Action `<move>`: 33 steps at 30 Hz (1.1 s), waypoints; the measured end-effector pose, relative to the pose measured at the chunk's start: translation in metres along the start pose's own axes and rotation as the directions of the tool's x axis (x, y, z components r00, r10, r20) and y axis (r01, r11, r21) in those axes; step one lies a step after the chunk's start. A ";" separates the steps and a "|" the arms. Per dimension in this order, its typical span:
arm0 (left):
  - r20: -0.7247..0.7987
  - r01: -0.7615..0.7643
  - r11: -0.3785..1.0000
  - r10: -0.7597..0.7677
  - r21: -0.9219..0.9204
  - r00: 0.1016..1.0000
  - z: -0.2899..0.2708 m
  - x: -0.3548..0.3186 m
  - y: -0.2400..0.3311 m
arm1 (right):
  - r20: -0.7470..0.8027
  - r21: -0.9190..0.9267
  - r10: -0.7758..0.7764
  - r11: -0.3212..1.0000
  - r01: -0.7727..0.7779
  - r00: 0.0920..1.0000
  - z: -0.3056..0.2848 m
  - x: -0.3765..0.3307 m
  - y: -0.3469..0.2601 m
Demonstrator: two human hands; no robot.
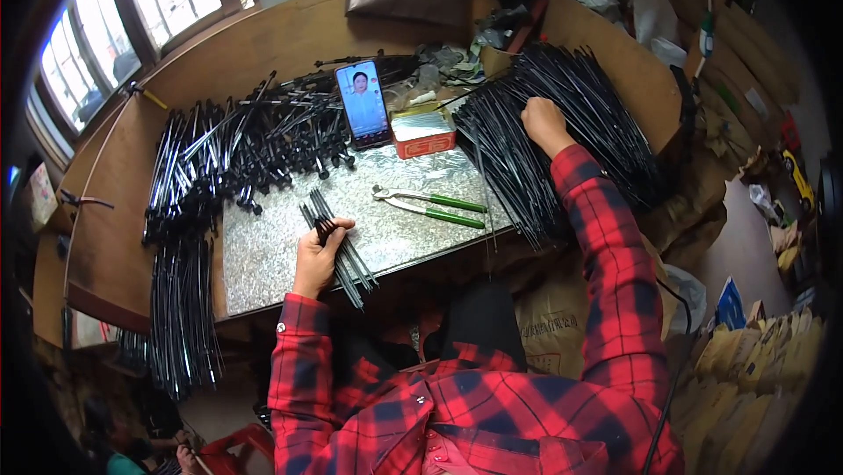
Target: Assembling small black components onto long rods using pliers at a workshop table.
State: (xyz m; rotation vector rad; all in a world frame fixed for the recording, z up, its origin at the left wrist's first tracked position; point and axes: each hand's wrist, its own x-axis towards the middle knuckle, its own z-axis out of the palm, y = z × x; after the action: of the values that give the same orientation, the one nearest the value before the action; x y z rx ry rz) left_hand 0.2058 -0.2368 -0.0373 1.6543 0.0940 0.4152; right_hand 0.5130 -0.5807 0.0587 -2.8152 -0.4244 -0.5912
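My left hand (320,251) is closed round a small bunch of thin black cables (355,271), held at a slant over the near edge of the speckled metal worktop (281,251). Out to the right, my right hand (544,121) rests on a big pile of similar black cables (514,154), fingers curled in; what they grip is hidden. Between both hands lie pincers with green handles (430,205), jaws pointing left. Behind them sits a red box (425,145) filled with thin silvery pieces.
A lit phone (362,104) stands upright beside the box. Black cables with thicker end fittings (246,154) are heaped at the left, and a bundle (183,317) hangs over the near edge. A curved wooden rim (290,32) bounds the table. At lower left, another person's hand (186,457) shows.
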 end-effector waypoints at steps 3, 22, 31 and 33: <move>-0.010 -0.008 1.000 0.008 -0.030 1.000 0.002 0.001 -0.003 | -0.087 0.096 -0.067 0.993 0.075 0.994 -0.004 -0.009 -0.002; 0.041 -0.016 0.999 0.015 0.029 0.999 0.008 0.005 0.001 | 0.311 0.145 -0.330 0.943 0.298 0.891 0.003 -0.113 -0.060; -0.025 -0.006 1.000 0.007 0.025 1.000 0.000 -0.004 0.005 | 0.345 0.916 -0.473 0.359 -0.180 0.811 -0.093 -0.121 -0.107; -0.036 -0.012 0.997 0.015 0.072 0.999 0.003 0.000 0.006 | 0.215 0.973 -0.442 0.168 -0.155 0.871 -0.093 -0.126 -0.117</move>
State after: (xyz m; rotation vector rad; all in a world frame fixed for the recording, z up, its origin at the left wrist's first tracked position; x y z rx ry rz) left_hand 0.2053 -0.2404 -0.0315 1.7191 0.1264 0.4569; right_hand 0.3312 -0.5275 0.1072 -1.4991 -0.8117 0.3628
